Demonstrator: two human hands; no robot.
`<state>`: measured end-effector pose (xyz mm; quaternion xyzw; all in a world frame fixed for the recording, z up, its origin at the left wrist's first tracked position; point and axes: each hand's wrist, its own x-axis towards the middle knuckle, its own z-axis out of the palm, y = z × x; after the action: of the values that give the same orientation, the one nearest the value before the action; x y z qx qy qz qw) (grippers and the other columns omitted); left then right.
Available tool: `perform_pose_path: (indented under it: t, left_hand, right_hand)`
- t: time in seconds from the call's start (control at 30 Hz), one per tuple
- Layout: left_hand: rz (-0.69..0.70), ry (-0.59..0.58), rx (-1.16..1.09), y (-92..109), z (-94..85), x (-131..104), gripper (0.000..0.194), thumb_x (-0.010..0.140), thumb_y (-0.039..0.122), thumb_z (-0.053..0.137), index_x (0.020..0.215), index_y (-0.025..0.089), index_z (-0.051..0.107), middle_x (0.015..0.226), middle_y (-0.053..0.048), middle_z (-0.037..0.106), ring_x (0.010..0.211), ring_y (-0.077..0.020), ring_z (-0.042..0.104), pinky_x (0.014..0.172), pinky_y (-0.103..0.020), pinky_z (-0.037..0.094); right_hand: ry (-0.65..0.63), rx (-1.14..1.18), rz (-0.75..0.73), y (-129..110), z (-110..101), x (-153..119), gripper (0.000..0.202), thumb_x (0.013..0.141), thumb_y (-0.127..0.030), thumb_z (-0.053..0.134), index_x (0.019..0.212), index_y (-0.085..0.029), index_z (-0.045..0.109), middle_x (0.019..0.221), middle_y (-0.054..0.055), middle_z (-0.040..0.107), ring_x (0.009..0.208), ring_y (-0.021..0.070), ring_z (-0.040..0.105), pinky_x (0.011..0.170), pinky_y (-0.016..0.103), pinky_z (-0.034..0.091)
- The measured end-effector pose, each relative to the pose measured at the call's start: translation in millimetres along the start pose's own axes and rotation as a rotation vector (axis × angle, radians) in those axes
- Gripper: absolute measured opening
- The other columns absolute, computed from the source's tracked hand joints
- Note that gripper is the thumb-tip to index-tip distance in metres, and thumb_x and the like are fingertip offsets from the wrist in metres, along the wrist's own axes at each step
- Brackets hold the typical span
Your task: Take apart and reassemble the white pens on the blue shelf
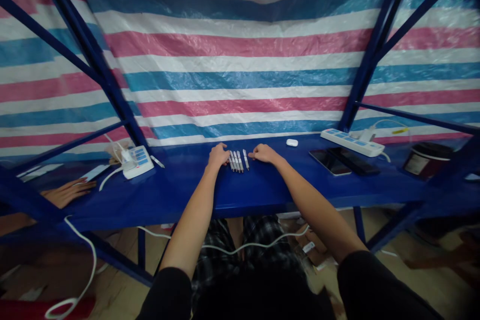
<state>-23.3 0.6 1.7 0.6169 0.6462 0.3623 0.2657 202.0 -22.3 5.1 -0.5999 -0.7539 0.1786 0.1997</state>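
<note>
Several slim white pens lie side by side in a row on the blue table, their dark ends toward me. One more white pen lies slightly apart at the right of the row. My left hand rests on the table at the row's left side, fingers curled, its thumb side against or very near the leftmost pen. On the other side, my right hand is curled with the thumb side pointing at the separate pen, close to it. Neither hand shows anything held in it.
At left are a power strip with a plug, a loose white pen and another person's hand. To the right lie a white earbud case, two phones, a second power strip and a dark tub.
</note>
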Motion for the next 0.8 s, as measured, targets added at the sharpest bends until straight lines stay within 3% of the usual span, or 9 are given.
perform_pose_path:
  t: [0.13,0.23,0.4,0.5,0.6,0.7,0.8]
  left_hand:
    - [-0.019,-0.003,-0.064,-3,1.5,3,0.047,0.072,0.02,0.073,0.118,0.017,0.068,0.048,0.001,0.059,0.05,-0.0245,0.065,0.07,-0.037,0.052]
    - [-0.011,0.027,-0.074,-5,1.6,4,0.037,0.072,0.023,0.075,0.109,0.02,0.069,0.061,-0.002,0.067,0.062,-0.0249,0.07,0.075,-0.036,0.051]
    - [0.085,0.208,0.124,1,-3.3,-2,0.025,0.077,0.028,0.074,0.101,0.022,0.069,0.1,-0.013,0.073,0.105,-0.0335,0.067,0.095,-0.042,0.047]
    - [0.255,0.269,0.139,9,-6.4,-9,0.025,0.084,0.026,0.066,0.109,0.021,0.07,0.104,-0.014,0.07,0.11,-0.0334,0.062,0.101,-0.046,0.044]
    - [0.574,0.298,0.122,19,-5.6,-18,0.036,0.089,0.025,0.061,0.124,0.022,0.068,0.119,-0.014,0.065,0.121,-0.0325,0.053,0.109,-0.047,0.037]
    - [0.828,0.179,0.137,27,-0.7,-25,0.045,0.089,0.027,0.064,0.134,0.028,0.064,0.142,-0.01,0.055,0.136,-0.0334,0.039,0.117,-0.05,0.025]
    - [0.901,0.052,0.16,30,3.9,-27,0.034,0.092,0.029,0.064,0.125,0.029,0.07,0.134,-0.009,0.063,0.137,-0.0331,0.04,0.117,-0.051,0.022]
  right_hand:
    - [-0.002,-0.064,0.01,-2,0,-2,0.053,0.084,-0.068,0.063,0.068,-0.019,0.073,0.076,0.013,0.072,0.075,0.0253,0.068,0.063,0.029,0.043]
    - [0.014,-0.123,0.029,-7,3,-4,0.041,0.081,-0.058,0.07,0.076,-0.018,0.075,0.086,0.016,0.075,0.085,0.0298,0.07,0.068,0.031,0.046]
    - [0.097,-0.246,0.039,-15,6,-6,0.034,0.081,-0.043,0.072,0.097,-0.014,0.077,0.108,0.023,0.073,0.102,0.0361,0.069,0.079,0.036,0.05]
    - [0.143,-0.184,0.04,-13,5,-5,0.029,0.084,-0.041,0.071,0.093,-0.014,0.075,0.098,0.02,0.075,0.097,0.0324,0.07,0.079,0.034,0.05]
    - [0.105,0.084,0.007,-6,0,-3,0.031,0.096,-0.041,0.056,0.09,-0.015,0.071,0.076,0.013,0.073,0.07,0.0229,0.069,0.066,0.029,0.048]
    - [0.113,0.352,-0.137,-2,-6,-4,0.033,0.099,-0.043,0.051,0.101,-0.015,0.068,0.068,0.005,0.069,0.052,0.0152,0.058,0.056,0.026,0.044]
    - [0.182,0.458,-0.3,-4,-8,-4,0.035,0.094,-0.047,0.059,0.101,-0.015,0.071,0.066,0.001,0.064,0.052,0.0128,0.054,0.055,0.024,0.042]
